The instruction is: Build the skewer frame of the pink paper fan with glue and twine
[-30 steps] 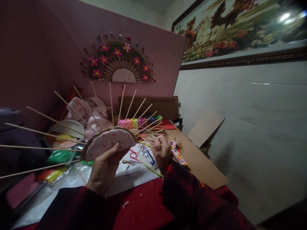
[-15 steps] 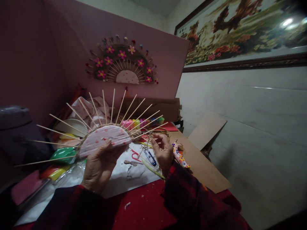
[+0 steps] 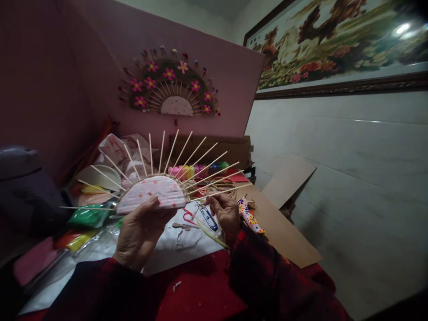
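My left hand (image 3: 142, 232) grips a half-round fan base (image 3: 150, 191) from below, thumb across its front. The base is wrapped in pale pink cloth with small red marks. Brown twine (image 3: 125, 192) edges its curved rim, and thin wooden sticks (image 3: 162, 151) fan outward from it. Beside the base's right end, my right hand (image 3: 224, 213) is closed in a pinch near the lowest right stick. A thin strand of twine seems to run into its fingertips, though the fingers partly hide it. Blue-handled nail clippers (image 3: 209, 218) lie just left of that hand.
A flower-decorated fan (image 3: 172, 89) is on the pink panel behind. White paper (image 3: 167, 256) lies on the red cloth (image 3: 200, 285), with a red hook-shaped piece (image 3: 188, 216). Bagged coloured clay (image 3: 88, 216) sits left; brown cardboard (image 3: 284, 232) and a flower-patterned piece (image 3: 250, 216) are right.
The fan base has turned clockwise and shifted slightly right, bringing its right-hand sticks lower. My right hand's fingers have drawn together and moved slightly left and down, beside the lowest right stick.
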The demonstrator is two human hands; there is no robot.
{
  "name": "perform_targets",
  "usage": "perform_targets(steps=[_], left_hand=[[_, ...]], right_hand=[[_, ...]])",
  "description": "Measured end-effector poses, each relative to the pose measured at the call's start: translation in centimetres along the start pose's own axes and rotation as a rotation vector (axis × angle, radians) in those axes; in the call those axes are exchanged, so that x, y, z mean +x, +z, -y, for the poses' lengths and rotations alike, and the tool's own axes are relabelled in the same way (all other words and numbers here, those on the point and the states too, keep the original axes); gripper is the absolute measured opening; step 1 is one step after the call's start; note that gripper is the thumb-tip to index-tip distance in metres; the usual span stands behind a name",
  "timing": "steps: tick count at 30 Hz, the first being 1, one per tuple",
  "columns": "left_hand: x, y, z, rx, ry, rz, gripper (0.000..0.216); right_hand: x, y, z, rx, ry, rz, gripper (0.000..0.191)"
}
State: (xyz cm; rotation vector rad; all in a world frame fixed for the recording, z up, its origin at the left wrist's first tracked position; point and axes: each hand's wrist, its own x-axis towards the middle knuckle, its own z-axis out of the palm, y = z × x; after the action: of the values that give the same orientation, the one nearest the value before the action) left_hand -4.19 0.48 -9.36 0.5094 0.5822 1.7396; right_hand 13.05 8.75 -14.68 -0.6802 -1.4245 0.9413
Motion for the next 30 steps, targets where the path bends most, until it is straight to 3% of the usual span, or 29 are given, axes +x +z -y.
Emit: perform_targets(steps=[8,15,21,23,26,30], left_hand=[[0.0,0.1,0.0,-0.034,-0.027,-0.013,0.01],[-0.2,0.9,-0.3,-0.088,0.014,-0.013,0.016],[0.2,1.1,-0.9,-0.09,0.051,-0.003,0.017],[0.3,0.9,-1.2,-0.106,0.065,0.024,0.018],[0.1,0.9,-1.7,-0.138,0.083,0.046,0.018],[-0.4,1.4,-2.2,-0.177,0.119,0.12,0.017]], right_hand=[[0.1,-0.4,0.4,-0.216,-0.146,0.009,0.017],[0.1,-0.5,-0.1,-0.321,-0.163,0.03,0.015],[0.5,-0.4,-0.2,-0.479,-0.251,0.143,0.019],[0.8,-1.3,0.4,-0.57,-0.3,0.129,0.028],[1.1,-4.1,2.0,-0.759,-0.3,-0.009,0.037],[0.8,-9.1,3.9,-1.147,-0.105,-0.078,0.023]])
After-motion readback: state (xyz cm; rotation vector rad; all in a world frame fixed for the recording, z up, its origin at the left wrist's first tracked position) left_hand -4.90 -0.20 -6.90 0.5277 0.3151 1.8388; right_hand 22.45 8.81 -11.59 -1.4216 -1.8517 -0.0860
